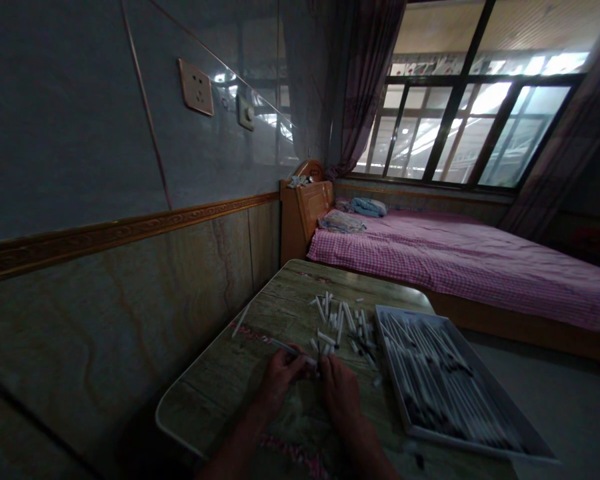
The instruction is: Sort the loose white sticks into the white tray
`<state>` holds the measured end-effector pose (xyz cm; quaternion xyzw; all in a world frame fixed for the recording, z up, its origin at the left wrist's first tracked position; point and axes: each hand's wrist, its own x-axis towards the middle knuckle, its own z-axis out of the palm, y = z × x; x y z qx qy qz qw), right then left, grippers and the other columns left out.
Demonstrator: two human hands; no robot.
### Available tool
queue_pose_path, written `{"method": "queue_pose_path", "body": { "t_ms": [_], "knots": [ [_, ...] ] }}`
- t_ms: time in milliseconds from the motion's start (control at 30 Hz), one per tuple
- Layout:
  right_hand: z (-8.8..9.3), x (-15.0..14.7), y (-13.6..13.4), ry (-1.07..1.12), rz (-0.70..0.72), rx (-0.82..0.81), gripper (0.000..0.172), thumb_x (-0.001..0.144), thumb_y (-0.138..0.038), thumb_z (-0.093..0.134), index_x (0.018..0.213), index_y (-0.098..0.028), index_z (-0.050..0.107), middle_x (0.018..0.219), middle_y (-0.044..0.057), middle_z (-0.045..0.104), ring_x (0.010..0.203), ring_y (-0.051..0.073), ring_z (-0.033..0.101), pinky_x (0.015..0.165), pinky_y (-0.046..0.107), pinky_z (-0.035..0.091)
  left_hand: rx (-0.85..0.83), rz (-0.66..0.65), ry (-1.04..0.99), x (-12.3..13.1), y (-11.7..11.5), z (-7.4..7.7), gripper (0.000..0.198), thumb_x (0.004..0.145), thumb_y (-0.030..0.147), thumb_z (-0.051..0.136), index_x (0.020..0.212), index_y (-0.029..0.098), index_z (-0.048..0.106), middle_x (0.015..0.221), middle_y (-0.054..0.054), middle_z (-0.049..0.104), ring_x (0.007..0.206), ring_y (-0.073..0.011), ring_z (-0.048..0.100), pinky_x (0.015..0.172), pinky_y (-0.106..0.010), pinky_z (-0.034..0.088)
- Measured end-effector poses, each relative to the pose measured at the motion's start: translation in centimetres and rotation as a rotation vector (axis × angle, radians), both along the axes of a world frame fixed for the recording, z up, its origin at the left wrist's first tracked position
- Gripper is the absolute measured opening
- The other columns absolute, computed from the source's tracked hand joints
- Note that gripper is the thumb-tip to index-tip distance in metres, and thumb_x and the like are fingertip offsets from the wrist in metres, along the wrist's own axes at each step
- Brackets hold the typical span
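My left hand [283, 371] is closed around a thin pale stick [286, 346] that points up and to the left over the table. Close beside it, my right hand [338, 381] has its fingers pinched together near the stick's lower end; a small dark piece shows at its fingertips, too blurred to name. Just beyond both hands lie several short white tubes [339, 323], loosely scattered, with some dark thin pieces [363, 347] among them. To the right, a shallow white tray [394, 373] holds many long pale sticks with dark ends.
The hands are over a green patterned table [215, 393] with a pale edge. A single thin stick [241, 321] lies near its left edge. The tiled wall [130, 320] runs along the left. A bed [410, 260] with a pink checked cover stands beyond, below a window.
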<state>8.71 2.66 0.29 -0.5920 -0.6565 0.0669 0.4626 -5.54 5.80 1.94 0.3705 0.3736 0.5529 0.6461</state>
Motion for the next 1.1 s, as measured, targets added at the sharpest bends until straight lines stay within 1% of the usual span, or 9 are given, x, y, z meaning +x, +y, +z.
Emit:
{"method": "queue_pose_path", "body": {
  "t_ms": [167, 300, 433, 600, 767, 967, 1033, 1100],
  "knots": [
    [0.1, -0.2, -0.2, -0.004, 0.072, -0.006, 0.038, 0.098, -0.040, 0.037, 0.068, -0.022, 0.052, 0.064, 0.000, 0.059, 0.058, 0.013, 0.054, 0.057, 0.023, 0.033, -0.041, 0.012, -0.015, -0.1, 0.0, -0.1, 0.044, 0.050, 0.038, 0.088, 0.077, 0.015, 0.062, 0.068, 0.000, 0.069, 0.063, -0.0166, 0.066, 0.058, -0.026, 0.052],
    [0.0, -0.4, -0.1, 0.023, 0.070, -0.037, 0.033, 0.096, -0.037, 0.039, 0.068, -0.023, 0.050, 0.064, -0.001, 0.058, 0.058, 0.013, 0.054, 0.057, 0.022, 0.034, -0.054, 0.029, -0.023, 0.0, 0.2, -0.5, 0.047, 0.050, 0.039, 0.089, 0.079, 0.016, 0.061, 0.069, 0.000, 0.070, 0.065, -0.0178, 0.067, 0.060, -0.028, 0.054],
    [-0.1, -0.3, -0.1, 0.055, 0.081, -0.065, 0.029, 0.096, -0.038, 0.041, 0.073, -0.023, 0.051, 0.067, -0.002, 0.058, 0.061, 0.013, 0.055, 0.058, 0.021, 0.035, -0.040, 0.054, -0.033, 0.1, 0.5, -0.9, 0.049, 0.050, 0.041, 0.088, 0.081, 0.015, 0.061, 0.069, -0.001, 0.070, 0.065, -0.0187, 0.068, 0.060, -0.029, 0.054],
    [-0.3, -0.1, -0.1, 0.045, 0.064, -0.023, 0.032, 0.097, -0.038, 0.038, 0.072, -0.023, 0.050, 0.068, -0.001, 0.059, 0.061, 0.013, 0.055, 0.059, 0.022, 0.035, -0.031, 0.007, 0.014, 0.2, 0.5, -0.6, 0.047, 0.045, 0.040, 0.089, 0.073, 0.016, 0.061, 0.064, 0.000, 0.068, 0.059, -0.0164, 0.065, 0.054, -0.026, 0.051],
    [-0.5, -0.1, 0.0, 0.026, 0.042, -0.019, 0.033, 0.096, -0.038, 0.038, 0.069, -0.023, 0.050, 0.063, -0.001, 0.058, 0.057, 0.014, 0.054, 0.056, 0.023, 0.033, -0.016, -0.009, 0.031, 0.2, 0.2, -0.2, 0.043, 0.050, 0.038, 0.088, 0.076, 0.016, 0.062, 0.067, 0.000, 0.069, 0.061, -0.0152, 0.065, 0.056, -0.025, 0.051],
    [-0.2, 0.3, 0.2, 0.099, 0.026, -0.030, 0.037, 0.098, -0.041, 0.035, 0.071, -0.023, 0.053, 0.065, 0.000, 0.060, 0.059, 0.015, 0.056, 0.058, 0.024, 0.037, -0.038, 0.032, -0.064, 0.1, 0.4, -0.5, 0.045, 0.049, 0.037, 0.089, 0.077, 0.015, 0.062, 0.066, -0.001, 0.071, 0.059, -0.0158, 0.066, 0.055, -0.025, 0.052],
    [0.4, 0.4, -0.1, 0.103, 0.031, 0.004, 0.034, 0.098, -0.038, 0.036, 0.076, -0.022, 0.057, 0.071, 0.001, 0.062, 0.065, 0.015, 0.058, 0.062, 0.024, 0.039, -0.067, 0.055, -0.136, -0.2, 0.5, -0.4, 0.043, 0.051, 0.035, 0.089, 0.079, 0.015, 0.063, 0.068, -0.001, 0.072, 0.061, -0.0164, 0.068, 0.056, -0.025, 0.053],
    [1.3, 0.2, -0.8, 0.055, 0.102, 0.023, 0.029, 0.097, -0.034, 0.039, 0.081, -0.021, 0.060, 0.077, 0.003, 0.064, 0.071, 0.015, 0.059, 0.066, 0.024, 0.040, -0.110, 0.088, -0.219, -0.5, 0.5, 0.0, 0.040, 0.053, 0.030, 0.089, 0.080, 0.015, 0.064, 0.072, -0.001, 0.073, 0.065, -0.0166, 0.070, 0.057, -0.024, 0.055]
  ]
}}
